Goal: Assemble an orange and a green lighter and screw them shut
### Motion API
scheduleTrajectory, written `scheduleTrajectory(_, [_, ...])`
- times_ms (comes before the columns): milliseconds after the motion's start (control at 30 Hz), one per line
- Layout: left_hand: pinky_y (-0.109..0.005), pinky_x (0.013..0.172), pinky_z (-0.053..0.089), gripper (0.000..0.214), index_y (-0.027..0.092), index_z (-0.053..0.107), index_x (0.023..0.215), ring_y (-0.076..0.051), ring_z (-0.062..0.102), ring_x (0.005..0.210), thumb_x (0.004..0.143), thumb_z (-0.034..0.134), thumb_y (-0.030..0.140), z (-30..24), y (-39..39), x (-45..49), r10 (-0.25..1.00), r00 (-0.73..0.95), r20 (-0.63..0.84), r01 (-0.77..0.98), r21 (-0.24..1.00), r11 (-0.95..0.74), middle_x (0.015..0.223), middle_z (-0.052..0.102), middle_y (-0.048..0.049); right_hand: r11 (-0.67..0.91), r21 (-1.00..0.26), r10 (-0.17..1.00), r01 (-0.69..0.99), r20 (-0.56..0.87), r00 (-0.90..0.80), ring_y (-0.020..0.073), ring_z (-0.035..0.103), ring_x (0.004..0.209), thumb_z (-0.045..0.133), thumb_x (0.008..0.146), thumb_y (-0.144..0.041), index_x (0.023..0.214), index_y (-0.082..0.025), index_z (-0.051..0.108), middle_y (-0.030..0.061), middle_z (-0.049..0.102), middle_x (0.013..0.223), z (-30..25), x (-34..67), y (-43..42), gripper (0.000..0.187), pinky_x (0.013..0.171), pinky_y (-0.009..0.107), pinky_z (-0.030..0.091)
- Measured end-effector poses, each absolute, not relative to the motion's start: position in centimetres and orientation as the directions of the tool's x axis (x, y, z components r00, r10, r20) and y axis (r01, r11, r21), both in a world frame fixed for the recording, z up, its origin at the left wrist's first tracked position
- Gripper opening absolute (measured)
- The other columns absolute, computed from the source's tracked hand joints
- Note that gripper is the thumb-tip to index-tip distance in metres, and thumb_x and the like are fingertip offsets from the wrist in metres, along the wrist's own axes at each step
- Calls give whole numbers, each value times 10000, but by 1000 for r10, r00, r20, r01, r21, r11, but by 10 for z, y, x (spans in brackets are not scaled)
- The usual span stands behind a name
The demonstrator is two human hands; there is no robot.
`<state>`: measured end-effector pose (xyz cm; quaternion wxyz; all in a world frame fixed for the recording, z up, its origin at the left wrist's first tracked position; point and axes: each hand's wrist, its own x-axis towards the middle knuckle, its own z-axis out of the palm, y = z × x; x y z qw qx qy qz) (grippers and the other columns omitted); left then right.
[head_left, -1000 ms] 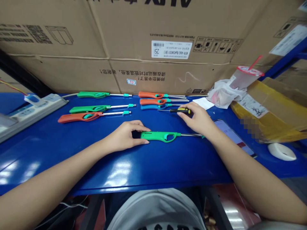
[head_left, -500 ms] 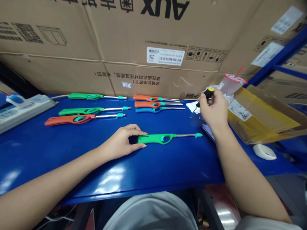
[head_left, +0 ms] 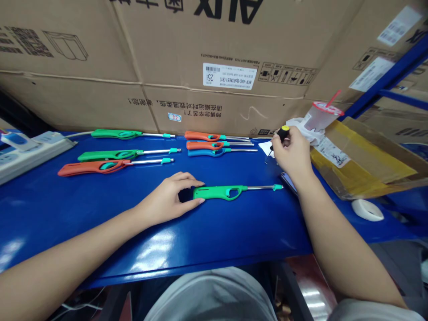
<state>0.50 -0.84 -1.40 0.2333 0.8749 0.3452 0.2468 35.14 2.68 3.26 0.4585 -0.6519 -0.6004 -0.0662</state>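
My left hand (head_left: pixel 170 196) rests on the table, thumb and fingers closed about the handle end of a green gas lighter (head_left: pixel 217 192). This lighter lies flat, its metal tube and teal tip pointing right. In my right hand (head_left: pixel 294 154) is a screwdriver (head_left: pixel 281 135) with a black handle and yellow end cap. Its thin shaft slants down to the left, the tip close to the tabletop among tiny pieces, perhaps screws. Beside that tip lies a white paper (head_left: pixel 266 148). Below my right hand, a phone (head_left: pixel 288 182) is partly hidden by the wrist.
Behind lie more lighters: green (head_left: pixel 115 133), another green (head_left: pixel 107 154), orange (head_left: pixel 92 168), orange ones (head_left: pixel 200 135) and a blue one (head_left: pixel 203 153). A power strip (head_left: pixel 33 154) is left. Right are a cup (head_left: pixel 323 117), a taped carton (head_left: pixel 364 156) and a white roll (head_left: pixel 368 210). A large carton (head_left: pixel 100 98) stands behind.
My right hand has shifted slightly left with the screwdriver, bringing its tip a little lower toward the tiny pieces. My left hand and the green gas lighter stay nearly still; the view has shifted slightly.
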Motion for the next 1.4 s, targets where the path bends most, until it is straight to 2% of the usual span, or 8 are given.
scheduleTrajectory(167, [-387,934,547,364,194,740,1185,-230,660,995,930,678,447,-13,-9,6,704,656,270,471,582,-663,1090,701,-85,243,-604,703,759,649,291,210,610,623,610,822,-334,884,-249,559,32,664,773,30,350,27,117,652,383,499])
scheduleTrajectory(333, [-372,950,530,315,214,739,1177,-222,655,1008,923,704,398,-12,-11,11,678,680,280,432,595,-678,1093,706,-71,405,-842,769,357,525,365,122,470,447,580,852,-381,916,-274,522,5,661,804,35,330,21,138,405,275,369])
scheduleTrajectory(467, [-383,956,523,324,209,737,1171,-222,648,1003,910,729,402,-13,-13,14,656,702,277,408,599,-689,1083,707,-73,319,-947,898,46,317,305,104,478,419,602,799,-402,905,-269,500,-29,649,768,45,304,10,198,338,234,332])
scheduleTrajectory(633, [-413,974,517,401,209,741,1182,-236,646,1013,875,766,467,-11,-19,14,654,707,268,413,595,-690,1095,714,-81,258,-957,963,-134,244,116,105,505,447,620,774,-394,922,-255,503,-38,642,757,61,269,-5,234,337,213,339])
scheduleTrajectory(767, [-368,922,550,428,211,737,1200,-222,673,1002,864,773,475,-8,-22,13,761,572,305,406,701,-586,1093,735,-76,189,-937,982,-292,189,29,91,463,443,616,788,-424,906,-240,513,-28,644,762,63,246,-10,241,335,207,302])
scheduleTrajectory(967, [-315,819,563,363,198,765,1127,-183,702,889,854,777,437,-6,-22,12,851,452,268,331,835,-439,1055,777,-65,163,-914,987,-372,150,65,75,425,416,703,773,-434,862,-243,498,-49,629,739,38,234,-10,294,338,203,293])
scheduleTrajectory(1167, [-304,795,553,376,211,742,1202,-173,687,890,865,772,375,-7,-22,10,844,448,296,334,820,-464,1083,768,-63,95,-908,994,-409,65,86,72,414,413,681,771,-402,840,-239,513,-51,620,719,22,241,-6,244,341,201,302])
scheduleTrajectory(1400, [-294,815,572,266,215,795,1091,-173,703,876,875,771,369,1,-26,10,844,452,288,337,821,-461,1005,775,-49,102,-905,995,-412,84,62,75,426,423,650,823,-402,864,-243,508,-50,606,744,26,242,-11,217,345,201,313])
